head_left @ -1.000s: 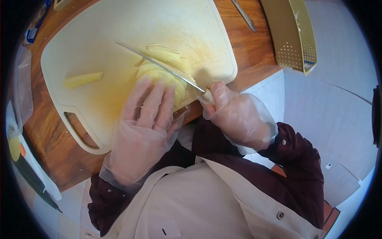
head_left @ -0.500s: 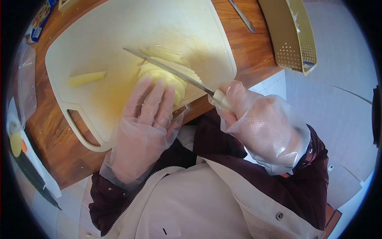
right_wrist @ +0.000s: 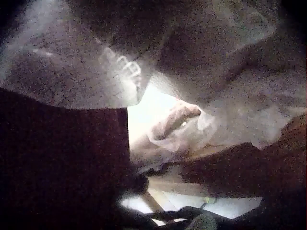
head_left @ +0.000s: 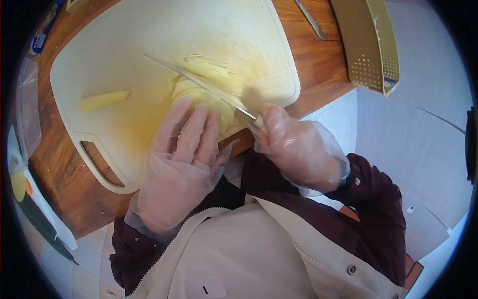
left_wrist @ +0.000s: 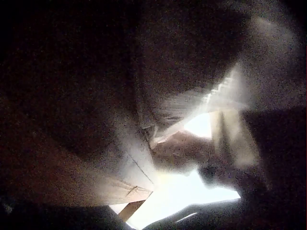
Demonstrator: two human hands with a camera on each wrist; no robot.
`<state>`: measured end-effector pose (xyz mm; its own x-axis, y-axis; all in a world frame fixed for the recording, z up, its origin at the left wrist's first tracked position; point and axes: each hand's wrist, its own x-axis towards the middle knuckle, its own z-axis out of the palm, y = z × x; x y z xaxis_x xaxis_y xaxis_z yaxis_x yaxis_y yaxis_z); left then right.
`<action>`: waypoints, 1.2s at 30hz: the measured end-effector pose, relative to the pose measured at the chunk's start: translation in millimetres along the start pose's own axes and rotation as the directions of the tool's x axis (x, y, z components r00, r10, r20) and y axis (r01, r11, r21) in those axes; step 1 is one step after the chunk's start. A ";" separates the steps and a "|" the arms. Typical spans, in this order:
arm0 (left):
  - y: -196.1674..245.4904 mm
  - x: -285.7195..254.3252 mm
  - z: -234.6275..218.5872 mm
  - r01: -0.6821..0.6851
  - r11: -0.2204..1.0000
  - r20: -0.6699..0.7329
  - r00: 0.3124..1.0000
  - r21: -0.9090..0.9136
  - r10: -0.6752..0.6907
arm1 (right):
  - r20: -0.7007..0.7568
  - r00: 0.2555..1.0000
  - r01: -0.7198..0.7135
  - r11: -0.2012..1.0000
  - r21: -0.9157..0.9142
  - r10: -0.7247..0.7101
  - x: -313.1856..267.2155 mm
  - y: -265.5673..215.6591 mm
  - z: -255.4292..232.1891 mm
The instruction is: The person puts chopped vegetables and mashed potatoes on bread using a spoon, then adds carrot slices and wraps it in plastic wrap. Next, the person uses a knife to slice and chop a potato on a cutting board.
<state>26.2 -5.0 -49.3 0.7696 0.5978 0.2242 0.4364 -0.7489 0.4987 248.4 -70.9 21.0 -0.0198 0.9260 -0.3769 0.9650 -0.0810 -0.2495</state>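
In the head view, my right hand (head_left: 301, 149), in a clear plastic glove, grips the pale handle of a kitchen knife (head_left: 214, 90). The blade points up and left and lies across pale yellow potato slices (head_left: 191, 90). With fingers extended, my gloved left hand (head_left: 179, 164) presses its fingertips on the slices at the near side of the blade. Thin potato strips (head_left: 206, 67) lie just beyond the knife. Another potato piece (head_left: 104, 100) sits apart at the left of the white cutting board (head_left: 149, 30). Both wrist views are dark, mostly filled by glove plastic and sleeve.
The board rests on a wooden table (head_left: 55, 174). A tan perforated basket (head_left: 366, 50) and a metal utensil (head_left: 311, 22) are at the upper right. Along the left edge are a clear plastic container (head_left: 30, 109) and a long dark green vegetable (head_left: 42, 224).
The knife and right hand drew back to the lower right, then slid forward again to the upper left over the slices. My left hand stays on the slices.
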 end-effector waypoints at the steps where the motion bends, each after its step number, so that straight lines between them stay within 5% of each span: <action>1: -0.4 -0.2 -0.4 -0.003 1.000 0.000 1.000 -0.006 0.003 | -0.020 1.000 -0.015 0.998 0.055 0.016 0.9 1.9 3.9; 5: 0.1 -0.4 -0.4 -0.008 1.000 -0.018 1.000 0.020 0.009 | -0.133 0.975 0.190 0.978 0.085 -0.178 1.3 11.4 -6.4; 8: 1.1 1.3 -1.7 0.000 1.000 -0.025 1.000 0.002 0.000 | -0.045 0.953 0.298 0.954 -0.027 -0.299 -1.3 -1.4 -33.5; 10: 1.7 0.6 -1.6 0.001 1.000 -0.034 0.999 0.002 -0.001 | -0.162 0.976 0.140 0.989 -0.045 -0.145 -8.4 -10.6 -34.2; 13: 1.4 2.1 -2.5 -0.006 1.000 -0.041 0.999 0.001 0.006 | -0.100 0.992 0.070 0.991 -0.116 -0.082 -15.9 -16.7 -41.5; 26: 3.6 1.6 0.2 0.021 0.999 -0.037 0.999 -0.033 -0.022 | -0.032 0.999 0.000 0.979 -0.202 -0.007 -8.4 -17.3 -33.6; 36: 1.9 1.5 -0.7 -0.002 1.000 -0.044 0.999 0.007 0.002 | -0.062 0.998 0.017 0.987 0.162 -0.007 1.6 7.9 -2.3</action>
<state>27.9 -5.3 -47.4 0.7495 0.6080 0.2618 0.4381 -0.7521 0.4923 256.6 -69.3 20.5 -0.0106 0.9478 -0.3188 0.9092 -0.1236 -0.3976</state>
